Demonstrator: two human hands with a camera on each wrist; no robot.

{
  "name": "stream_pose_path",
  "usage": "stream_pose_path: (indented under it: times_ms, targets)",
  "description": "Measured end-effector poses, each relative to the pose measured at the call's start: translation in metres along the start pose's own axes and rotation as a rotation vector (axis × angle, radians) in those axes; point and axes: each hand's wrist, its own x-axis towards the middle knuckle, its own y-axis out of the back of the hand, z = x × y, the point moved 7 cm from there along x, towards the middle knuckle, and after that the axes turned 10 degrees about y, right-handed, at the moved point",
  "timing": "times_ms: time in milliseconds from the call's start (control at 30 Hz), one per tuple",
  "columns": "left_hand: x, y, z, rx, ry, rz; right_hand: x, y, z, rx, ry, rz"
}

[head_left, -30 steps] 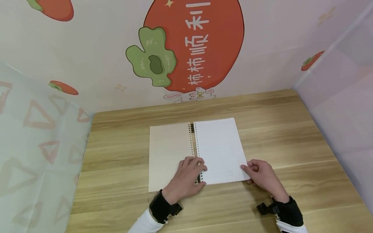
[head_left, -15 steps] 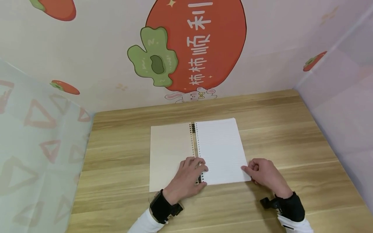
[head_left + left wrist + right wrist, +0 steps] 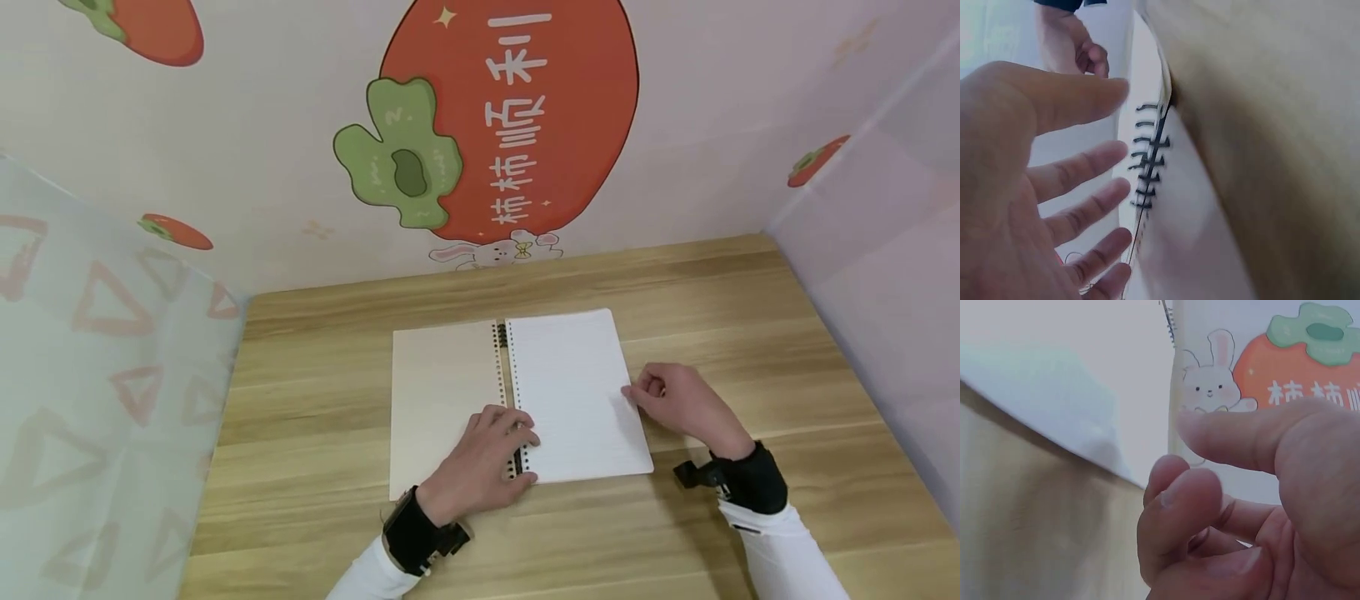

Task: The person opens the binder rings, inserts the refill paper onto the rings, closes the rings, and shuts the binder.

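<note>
A spiral notebook lies spread on the table, its blank beige left side [image 3: 442, 375] beside a white ruled page [image 3: 566, 383]. My left hand [image 3: 480, 467] rests over the lower binding with fingers spread and relaxed. Black binding rings [image 3: 1147, 156] show beyond its fingertips in the left wrist view. My right hand [image 3: 682, 400] is at the page's right edge, thumb tip right at the paper and the other fingers loosely curled. In the right wrist view a gap shows between the thumb [image 3: 1235, 434] and the curled fingers [image 3: 1179, 519], with no paper in it.
The wooden table [image 3: 315, 400] extends around the notebook. A back wall with a large red fruit print [image 3: 570, 108] rises behind it. Pale side panels [image 3: 112, 400] border the table at left and right. Both wrists wear black bands [image 3: 750, 479].
My right hand has slid away from me along the page's right edge, from the near corner to higher up, uncovering that corner. The left hand and notebook stay in place.
</note>
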Motion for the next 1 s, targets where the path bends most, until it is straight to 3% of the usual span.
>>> stream_pose_path:
  times_ms: [167, 400, 700, 1000]
  targets:
    - [0.008, 0.014, -0.010, -0.057, 0.011, 0.020, 0.025, -0.002, -0.013, 0.001, 0.099, -0.021]
    - [0.028, 0.038, -0.033, -0.069, 0.054, 0.104, 0.061, -0.010, -0.033, -0.031, 0.204, -0.042]
    - [0.060, 0.061, -0.073, -0.227, 0.264, 0.110, 0.097, -0.016, -0.061, -0.062, 0.312, -0.062]
    - [0.082, 0.069, -0.096, -0.273, 0.364, 0.134, 0.126, -0.021, -0.075, -0.079, 0.324, -0.072]
